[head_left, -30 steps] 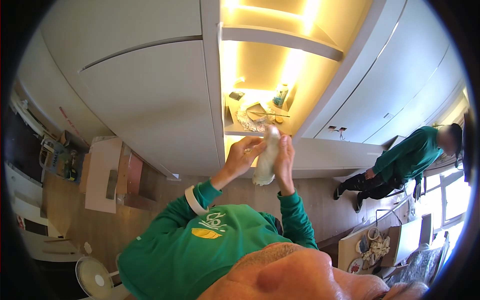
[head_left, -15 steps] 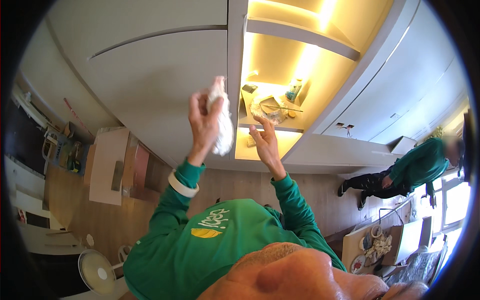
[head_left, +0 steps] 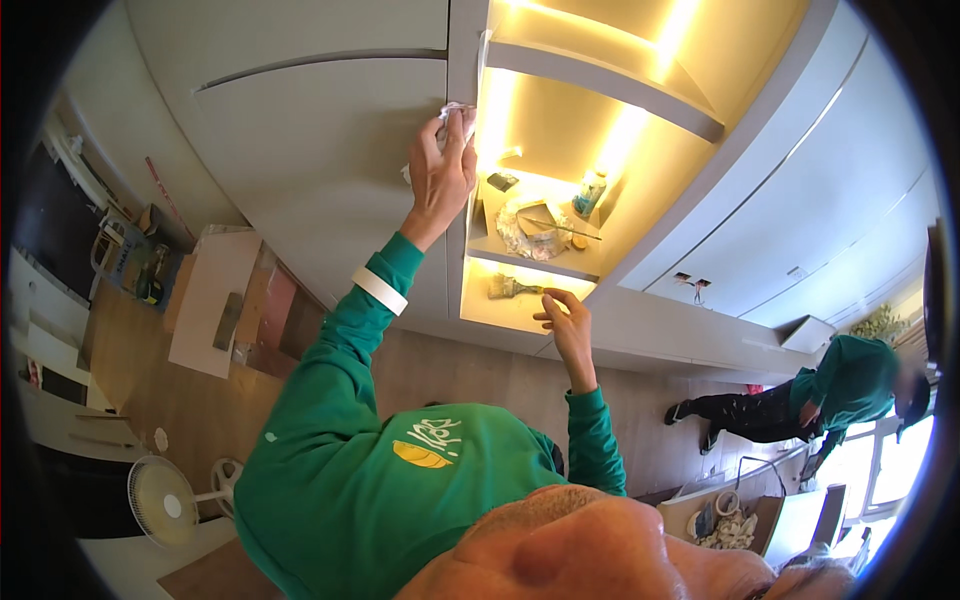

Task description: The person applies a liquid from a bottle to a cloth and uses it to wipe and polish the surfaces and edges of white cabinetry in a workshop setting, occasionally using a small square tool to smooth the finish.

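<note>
In my left hand [head_left: 440,180] is a crumpled white cloth [head_left: 458,118], its fingers closed over it. The cloth rests against the upright frame [head_left: 461,60] between the closed cabinet door and the lit shelves. My right hand [head_left: 568,328] is lower, in front of the bottom niche, its fingers apart and loosely bent. Its fingertips overlap the handle end of a paintbrush [head_left: 512,288] in that niche; whether they touch it is unclear. On the shelf above are a plastic-wrapped tray [head_left: 530,240] with a thin stick across it, a small jar [head_left: 590,190] and a dark small box [head_left: 503,181].
Large flat cabinet doors [head_left: 330,150] stand left of the shelves. A person in green [head_left: 850,385] is at the right near the window. Behind me are a white fan [head_left: 165,500] and a board with cluttered items [head_left: 735,530]; a cardboard box [head_left: 215,300] sits on the floor at left.
My left hand has moved up and right, bringing the cloth against the frame. My right hand has dropped from the tray to the brush handle. The person at right leans lower.
</note>
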Motion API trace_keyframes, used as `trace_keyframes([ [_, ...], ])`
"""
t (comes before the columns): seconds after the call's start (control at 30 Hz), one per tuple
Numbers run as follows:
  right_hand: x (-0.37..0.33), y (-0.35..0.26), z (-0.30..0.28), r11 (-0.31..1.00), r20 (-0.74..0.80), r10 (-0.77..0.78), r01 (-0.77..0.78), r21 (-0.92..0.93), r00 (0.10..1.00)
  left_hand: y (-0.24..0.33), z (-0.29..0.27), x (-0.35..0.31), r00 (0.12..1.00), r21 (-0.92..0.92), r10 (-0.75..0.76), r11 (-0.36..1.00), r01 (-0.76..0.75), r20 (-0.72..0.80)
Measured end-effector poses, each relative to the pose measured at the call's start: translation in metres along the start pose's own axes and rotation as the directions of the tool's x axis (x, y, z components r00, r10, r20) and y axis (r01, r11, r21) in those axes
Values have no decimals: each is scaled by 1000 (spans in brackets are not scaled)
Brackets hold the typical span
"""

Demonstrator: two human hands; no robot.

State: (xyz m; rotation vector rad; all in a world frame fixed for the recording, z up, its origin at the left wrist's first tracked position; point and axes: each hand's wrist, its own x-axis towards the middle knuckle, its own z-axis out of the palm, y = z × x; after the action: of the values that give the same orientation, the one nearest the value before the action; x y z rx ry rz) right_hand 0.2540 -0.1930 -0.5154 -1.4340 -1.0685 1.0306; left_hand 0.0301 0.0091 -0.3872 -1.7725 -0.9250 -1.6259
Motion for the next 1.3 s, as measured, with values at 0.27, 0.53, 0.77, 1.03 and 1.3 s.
trace_keyframes([
  [0.27, 0, 35, -27, 996, -27, 66, -64, 54, 997, -4, -5, -24, 995, 72, -24, 997, 18, 92],
  [0.53, -10, 52, -37, 992, -29, 118, -117, 39, 993, -7, -9, -3, 990, 4, -51, 999, 50, 134],
  [0.77, -17, 69, -31, 985, -30, 147, -144, 90, 989, 18, -41, -189, 751, 43, -236, 963, 267, 617],
  [1.03, -39, 59, 5, 922, 181, 227, -271, 278, 957, 151, -96, -189, 303, -63, -439, 482, 874, 846],
  [1.3, -33, 86, -8, 751, 187, 222, -290, 593, 957, 179, -100, -180, 186, -85, -332, 295, 952, 925],
])
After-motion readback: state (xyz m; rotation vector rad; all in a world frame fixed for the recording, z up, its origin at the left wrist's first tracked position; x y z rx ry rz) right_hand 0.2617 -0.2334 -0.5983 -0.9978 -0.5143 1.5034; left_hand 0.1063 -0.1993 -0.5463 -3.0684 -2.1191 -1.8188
